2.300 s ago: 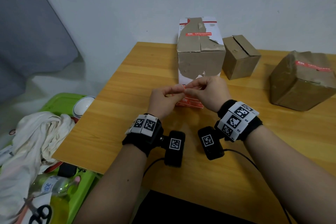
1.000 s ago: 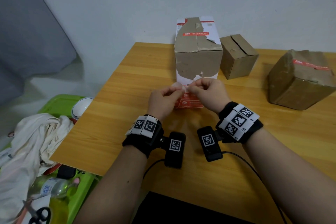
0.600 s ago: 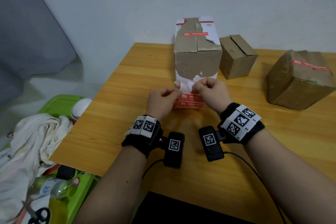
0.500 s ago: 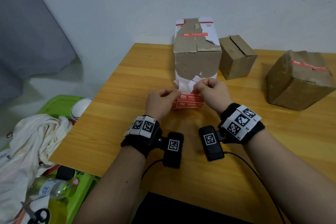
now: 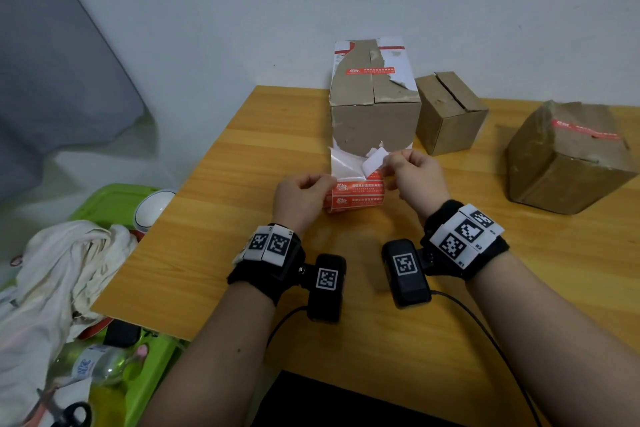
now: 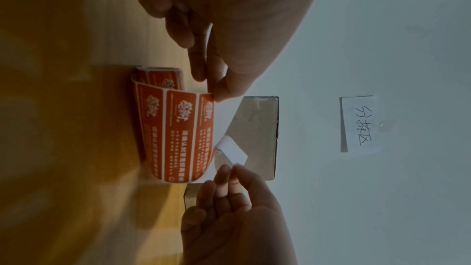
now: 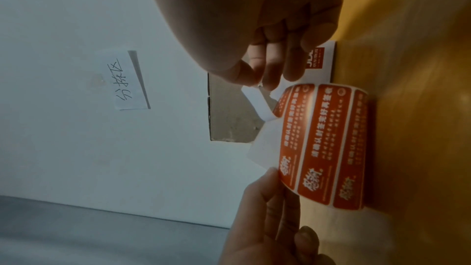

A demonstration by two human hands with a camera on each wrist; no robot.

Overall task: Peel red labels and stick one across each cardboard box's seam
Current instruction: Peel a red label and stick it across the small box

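Since half a second ago, more white underside showing: right hand drawn up and away from the roll, thumb and forefinger clamped on the free end of the red label, its far end not yet off the backing. Left hand curled round the left edge of the label roll, pinching the backing sheet and bracing it against the pull; in the left wrist view the pinching fingertips right at the edge of the strip. Roll resting on the table just beyond the knuckles of both hands, between them and the tall box. Meaning for the task, as a judgement: peel well begun but unfinished, sticking yet to come. Count: three cardboard boxes. Tall box straight beyond the fingertips, with a red label already across its top seam; small box beyond and to the right of the right hand, seam bare and gaping; large box well apart to the right, a red strip along its top. So two labelled, one left, likely the target for this label. One roll, at least three red labels showing on its unrolled strip, one in the fingers. Two hands, both busy.
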